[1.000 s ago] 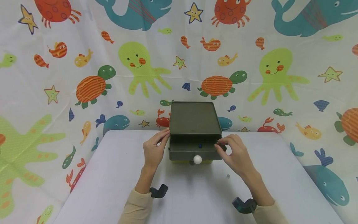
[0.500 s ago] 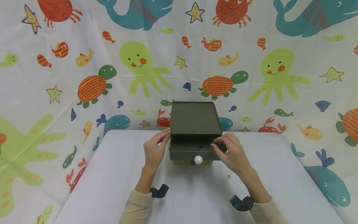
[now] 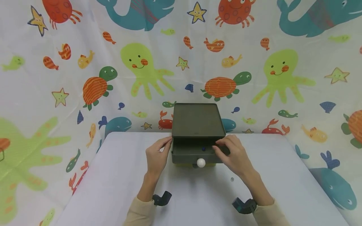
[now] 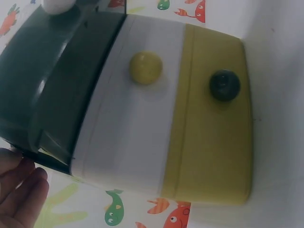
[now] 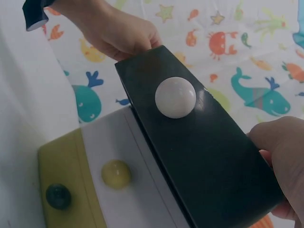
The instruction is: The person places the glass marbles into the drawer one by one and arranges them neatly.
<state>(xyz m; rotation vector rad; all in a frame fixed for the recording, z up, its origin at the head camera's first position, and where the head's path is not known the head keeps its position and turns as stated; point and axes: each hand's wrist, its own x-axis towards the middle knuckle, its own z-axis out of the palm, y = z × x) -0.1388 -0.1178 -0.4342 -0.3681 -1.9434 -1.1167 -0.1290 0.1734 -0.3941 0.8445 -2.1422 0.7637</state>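
A small three-drawer cabinet [image 3: 198, 119] stands at the table's back, its dark green top drawer [image 5: 190, 147] pulled out by its white knob's [image 3: 201, 163] side. Inside this drawer lies a small blue bead [image 3: 203, 148]. My left hand [image 3: 156, 157] touches the cabinet's left side with thumb and fingertips, fingers extended. Over the drawer's right part, my right hand [image 3: 233, 153] pinches a tiny dark reddish thing, mostly hidden by thumb and index finger. In the right wrist view the drawer front hides those fingertips.
Below are a white drawer [image 4: 133, 114] with a yellow knob [image 4: 146, 68] and a yellow drawer [image 4: 209, 142] with a dark green knob [image 4: 224, 85]. A small clear bead [image 3: 232, 179] lies on the white table [image 3: 127, 175]. A sea-animal cloth [image 3: 158, 47] hangs behind.
My right hand has moved slightly left, further over the open drawer. My left hand stays at the cabinet's side, its fingertips a little lower. The blue bead lies as before.
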